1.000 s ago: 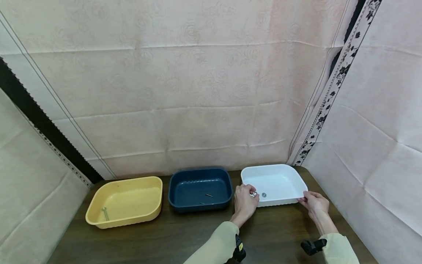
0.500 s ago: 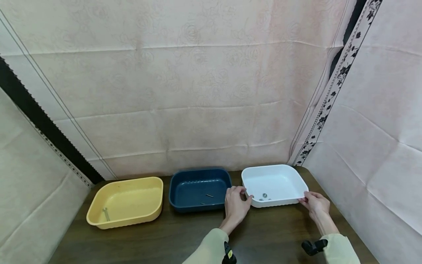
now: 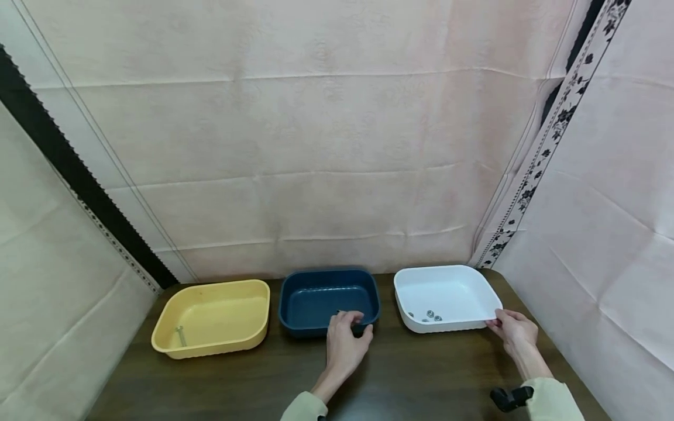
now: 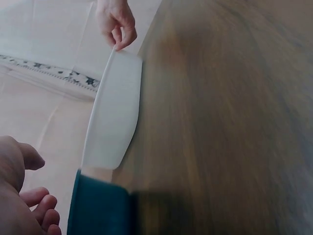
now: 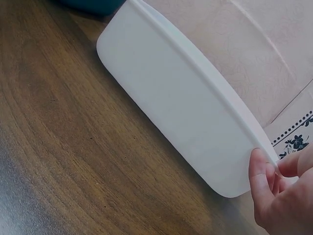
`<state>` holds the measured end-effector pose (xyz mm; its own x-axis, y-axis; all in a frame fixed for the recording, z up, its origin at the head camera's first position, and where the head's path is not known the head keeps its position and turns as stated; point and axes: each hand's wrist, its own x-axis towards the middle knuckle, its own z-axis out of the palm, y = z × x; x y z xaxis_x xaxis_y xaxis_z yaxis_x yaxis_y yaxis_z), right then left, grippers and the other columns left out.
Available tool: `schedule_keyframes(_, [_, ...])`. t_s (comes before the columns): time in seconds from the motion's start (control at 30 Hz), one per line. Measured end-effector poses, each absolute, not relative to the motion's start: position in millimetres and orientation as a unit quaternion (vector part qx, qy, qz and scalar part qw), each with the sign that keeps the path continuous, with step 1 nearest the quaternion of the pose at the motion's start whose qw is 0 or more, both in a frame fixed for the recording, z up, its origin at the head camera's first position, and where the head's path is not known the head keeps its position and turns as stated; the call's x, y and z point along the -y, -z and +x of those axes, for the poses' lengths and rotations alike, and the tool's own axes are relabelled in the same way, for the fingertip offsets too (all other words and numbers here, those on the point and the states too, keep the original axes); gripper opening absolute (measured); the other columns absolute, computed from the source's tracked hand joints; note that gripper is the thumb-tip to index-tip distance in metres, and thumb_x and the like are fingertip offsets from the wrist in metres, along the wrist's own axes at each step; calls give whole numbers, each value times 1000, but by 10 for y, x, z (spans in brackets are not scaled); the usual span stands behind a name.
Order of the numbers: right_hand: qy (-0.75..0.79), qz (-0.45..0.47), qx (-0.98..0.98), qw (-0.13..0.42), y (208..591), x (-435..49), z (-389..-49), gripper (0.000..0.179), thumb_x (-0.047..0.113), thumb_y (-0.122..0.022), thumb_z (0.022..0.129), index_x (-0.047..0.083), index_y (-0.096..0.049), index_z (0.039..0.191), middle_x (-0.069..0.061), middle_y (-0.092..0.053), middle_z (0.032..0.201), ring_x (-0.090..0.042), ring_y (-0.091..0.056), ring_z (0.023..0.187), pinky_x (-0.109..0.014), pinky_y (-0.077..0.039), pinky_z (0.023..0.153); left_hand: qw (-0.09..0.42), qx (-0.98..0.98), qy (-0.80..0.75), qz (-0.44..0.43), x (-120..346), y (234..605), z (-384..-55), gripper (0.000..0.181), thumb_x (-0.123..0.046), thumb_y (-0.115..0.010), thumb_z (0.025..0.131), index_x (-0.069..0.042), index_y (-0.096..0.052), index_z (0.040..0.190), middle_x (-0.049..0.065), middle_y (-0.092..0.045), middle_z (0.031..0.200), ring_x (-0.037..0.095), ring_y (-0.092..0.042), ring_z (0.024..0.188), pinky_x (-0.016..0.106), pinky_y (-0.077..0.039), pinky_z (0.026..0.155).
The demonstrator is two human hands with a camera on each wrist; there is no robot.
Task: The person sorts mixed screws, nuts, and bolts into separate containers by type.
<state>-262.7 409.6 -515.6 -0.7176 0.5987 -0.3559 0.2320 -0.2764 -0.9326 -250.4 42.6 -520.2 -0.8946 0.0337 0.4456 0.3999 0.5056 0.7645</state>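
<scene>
At the right front corner of the white tray, my right hand pinches the rim between thumb and fingers; the right wrist view shows this grip up close. Several small metal nuts lie near the tray's front left. My left hand is over the front rim of the dark blue tray, its fingers loosely bent and the thumb apart. Nothing shows between those fingers in the left wrist view, where the left hand hangs beside the blue tray. The hand covers the blue tray's front right part.
On the left stands a yellow tray with a metal bolt in it. All three trays stand in a row on a dark wooden table. Pale patterned cloth hangs behind and on both sides.
My left hand has moved left from inside the white tray to over the blue tray, and more nuts now show in the white tray. The right hand keeps its hold on the rim.
</scene>
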Motion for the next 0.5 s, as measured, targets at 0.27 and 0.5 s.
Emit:
schedule_keyframes(0.27, [-725, -363, 573, 118, 5177, -4195, -2605, 20, 8, -59, 100, -2, -51, 115, -4, -59, 73, -13, -68, 62, -30, -60, 68, 187, 871, 443, -101, -135, 5162, -2432, 19, -17, -80, 84, -12, -74, 100, 1, -66, 97, 17, -55, 89, 38, -48, 77])
schedule_keyframes(0.5, [-628, -363, 676, 135, 5183, -4226, -2456, 44, 29, -56, 101, -11, -49, 117, -5, -61, 75, -18, -64, 77, -37, -59, 73, 191, 889, 405, -97, 208, 5092, -2389, 22, -17, -80, 83, -8, -73, 102, 4, -66, 100, 21, -56, 92, 42, -49, 79])
